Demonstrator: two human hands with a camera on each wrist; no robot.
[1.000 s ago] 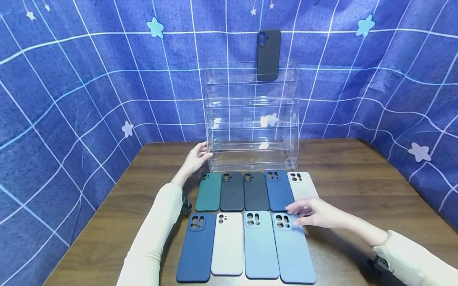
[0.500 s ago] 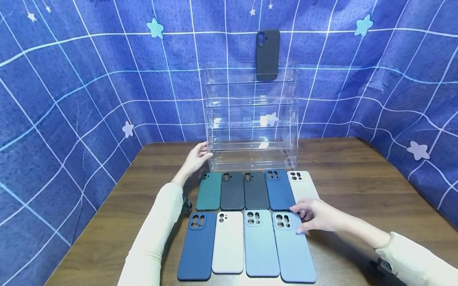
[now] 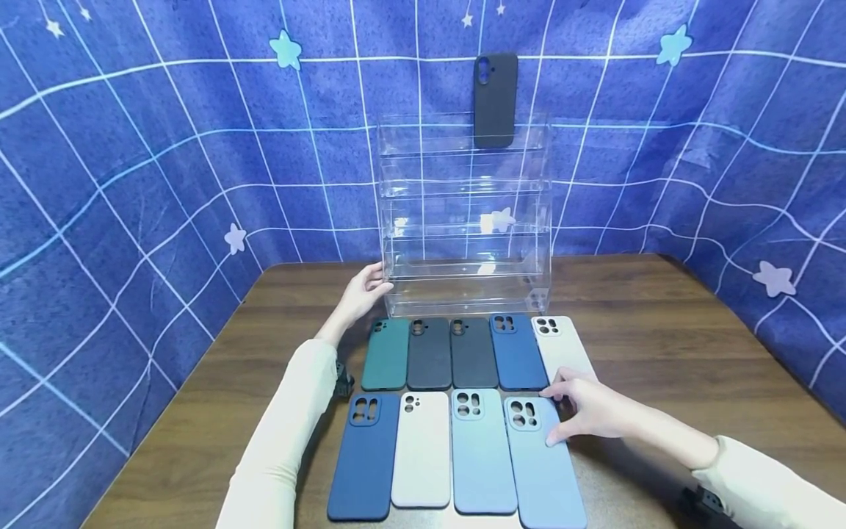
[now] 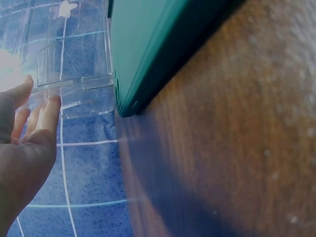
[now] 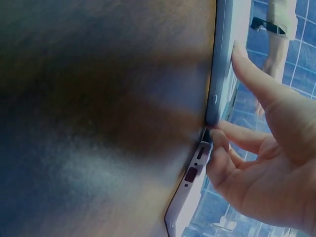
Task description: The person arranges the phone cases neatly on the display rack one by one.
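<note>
With its thumb and fingers at the left edge of a clear tiered display rack (image 3: pixel 465 286), my left hand (image 3: pixel 365 290) grips that side panel. A green phone case (image 3: pixel 385 356) lies close by and looms large in the left wrist view. My right hand (image 3: pixel 591 405) is at the top end of the light blue phone case (image 3: pixel 548 470) at front right. Its thumb rests on the case's back, and the index fingertip meets the top edge, as the right wrist view shows. The other fingers curl beside a white phone case (image 3: pixel 562 349), covering its lower end.
One black phone case (image 3: pixel 495 103) stands upright in the rack's top tier. Two rows of cases lie before it, including a navy case (image 3: pixel 363 463), a white case (image 3: pixel 421 455) and a paler blue case (image 3: pixel 484 455). Behind hangs a blue starry cloth (image 3: pixel 297 162).
My right hand has moved slightly right, its thumb sliding down the light blue case. That case has shifted a little toward me and away from its neighbour. My left hand stays at the rack.
</note>
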